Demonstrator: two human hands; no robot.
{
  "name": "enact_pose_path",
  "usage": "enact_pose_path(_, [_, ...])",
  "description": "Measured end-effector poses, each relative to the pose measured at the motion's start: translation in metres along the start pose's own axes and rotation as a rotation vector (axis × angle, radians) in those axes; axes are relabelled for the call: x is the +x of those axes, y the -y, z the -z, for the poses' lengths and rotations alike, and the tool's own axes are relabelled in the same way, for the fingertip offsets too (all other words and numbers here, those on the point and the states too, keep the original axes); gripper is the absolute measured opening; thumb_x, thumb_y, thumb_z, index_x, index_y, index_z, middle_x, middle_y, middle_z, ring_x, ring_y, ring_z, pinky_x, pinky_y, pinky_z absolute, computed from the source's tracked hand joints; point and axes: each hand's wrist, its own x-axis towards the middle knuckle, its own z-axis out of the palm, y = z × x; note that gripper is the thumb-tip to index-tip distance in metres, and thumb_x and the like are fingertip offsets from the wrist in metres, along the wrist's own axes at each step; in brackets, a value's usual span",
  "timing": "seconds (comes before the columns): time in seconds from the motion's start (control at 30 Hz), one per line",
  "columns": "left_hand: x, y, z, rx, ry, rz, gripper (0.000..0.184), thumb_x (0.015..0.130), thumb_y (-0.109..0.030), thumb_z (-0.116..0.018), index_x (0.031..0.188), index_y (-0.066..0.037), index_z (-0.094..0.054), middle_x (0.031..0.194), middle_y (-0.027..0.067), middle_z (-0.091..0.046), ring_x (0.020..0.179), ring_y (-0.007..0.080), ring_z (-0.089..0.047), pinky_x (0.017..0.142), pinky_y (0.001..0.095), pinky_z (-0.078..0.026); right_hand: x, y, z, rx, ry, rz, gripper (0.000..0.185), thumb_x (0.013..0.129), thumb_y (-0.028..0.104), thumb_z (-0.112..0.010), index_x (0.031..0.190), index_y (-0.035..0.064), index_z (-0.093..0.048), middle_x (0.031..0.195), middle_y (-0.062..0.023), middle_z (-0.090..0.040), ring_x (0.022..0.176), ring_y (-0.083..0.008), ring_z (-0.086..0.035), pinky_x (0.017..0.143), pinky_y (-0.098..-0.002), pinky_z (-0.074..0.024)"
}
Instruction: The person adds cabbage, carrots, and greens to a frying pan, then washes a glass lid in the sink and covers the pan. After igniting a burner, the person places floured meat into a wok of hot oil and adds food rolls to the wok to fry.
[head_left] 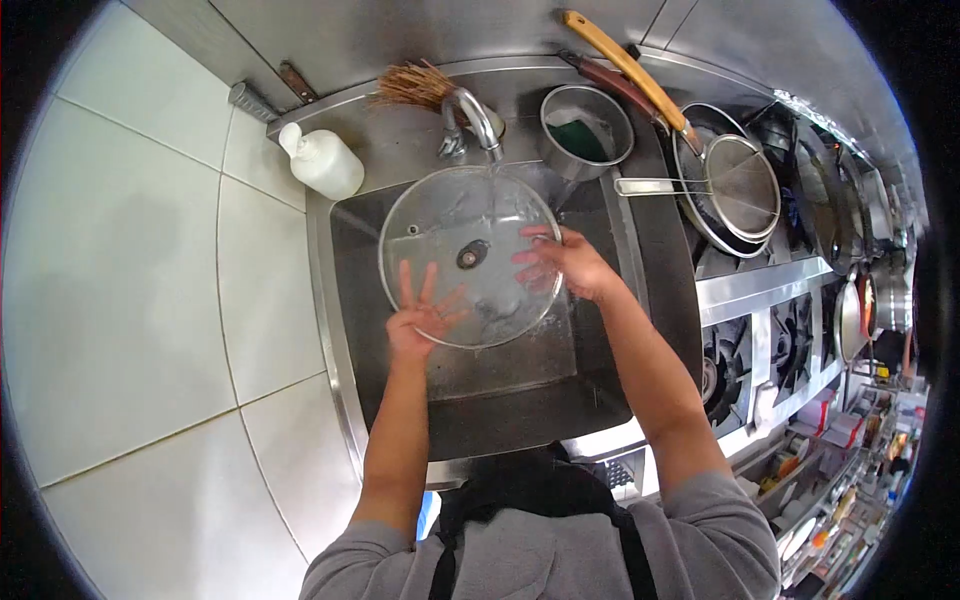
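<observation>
A round clear glass lid (500,312) with a metal rim and a dark centre knob is tilted under the faucet (476,112), over the sink. A thin stream of water falls onto its upper part, and its surface is wet. My right hand (565,262) grips the lid's right rim, with fingers showing through the glass. At the lower left rim, my left hand (420,325) holds the lid with its fingers spread, partly seen through the glass. The lid hides much of the sink basin (500,415) beneath it.
A white pump bottle (328,165) and a straw brush (415,88) stand behind the sink. Right of the faucet is a metal pot (587,130) with a green scouring pad inside. Pans and a strainer (742,188) sit beside the stove burners (728,370). White tiles (130,300) line the left.
</observation>
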Motion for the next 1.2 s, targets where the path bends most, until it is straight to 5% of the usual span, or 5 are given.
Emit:
enact_pose_path(0.2, [0.100, 0.053, 0.013, 0.113, -0.568, 0.414, 0.082, 0.088, -0.067, -0.044, 0.136, 0.000, -0.040, 0.141, 0.0161, -0.042, 0.129, 0.0360, -0.043, 0.098, 0.0488, -0.043, -0.078, -0.008, -0.008, -0.519, -0.419, 0.405, 0.033, 0.092, -0.002, -0.049, 0.124, 0.0001, -0.057, 0.113, -0.0165, -0.065, 0.102, -0.0220, -0.065, 0.084, -0.0318, -0.0536])
enact_pose_path(0.47, [0.093, -0.015, -0.025, 0.358, -0.065, 0.325, 0.055, 0.094, -0.025, -0.049, 0.139, 0.004, -0.034, 0.145, 0.0183, -0.039, 0.125, 0.0462, -0.046, 0.100, 0.0571, -0.043, -0.097, -0.061, -0.023, -1.225, -0.425, 0.763, 0.072, 0.066, -0.003, -0.066, 0.131, 0.0239, -0.055, 0.139, -0.0003, -0.051, 0.134, -0.0278, -0.040, 0.110, -0.0478, -0.0306])
enact_pose_path(0.87, [0.028, -0.030, 0.019, -0.070, -0.043, 0.055, 0.044, 0.096, -0.030, -0.052, 0.136, -0.011, -0.048, 0.143, 0.0108, -0.044, 0.120, 0.0430, -0.051, 0.095, 0.0536, -0.048, 0.026, -0.018, -0.087, -1.052, -0.400, 0.367, 0.040, 0.088, 0.036, -0.062, 0.111, 0.0076, -0.046, 0.090, -0.0206, -0.067, 0.076, -0.0399, -0.066, 0.067, -0.0484, -0.0528])
enact_pose_path(1.03, [0.091, -0.086, -0.044, 1.068, -0.345, 0.347, 0.046, 0.095, -0.020, -0.056, 0.137, -0.005, -0.045, 0.144, 0.0128, -0.043, 0.130, 0.0299, -0.046, 0.104, 0.0420, -0.041, 0.019, -0.049, -0.075, -1.046, -0.663, 0.454, 0.034, 0.088, 0.034, -0.061, 0.102, 0.0082, -0.043, 0.076, -0.0187, -0.066, 0.062, -0.0411, -0.064, 0.059, -0.0507, -0.0519])
enact_pose_path(1.2, [0.177, -0.050, -0.090, 1.763, -0.198, -0.303, 0.064, 0.091, -0.015, -0.057, 0.146, -0.003, -0.027, 0.145, 0.0190, -0.039, 0.136, 0.0340, -0.036, 0.109, 0.0404, -0.032, 0.004, -0.062, -0.055, -0.994, -0.748, 0.372, 0.036, 0.088, 0.033, -0.061, 0.104, 0.0072, -0.041, 0.075, -0.0208, -0.066, 0.061, -0.0423, -0.063, 0.057, -0.0516, -0.0514])
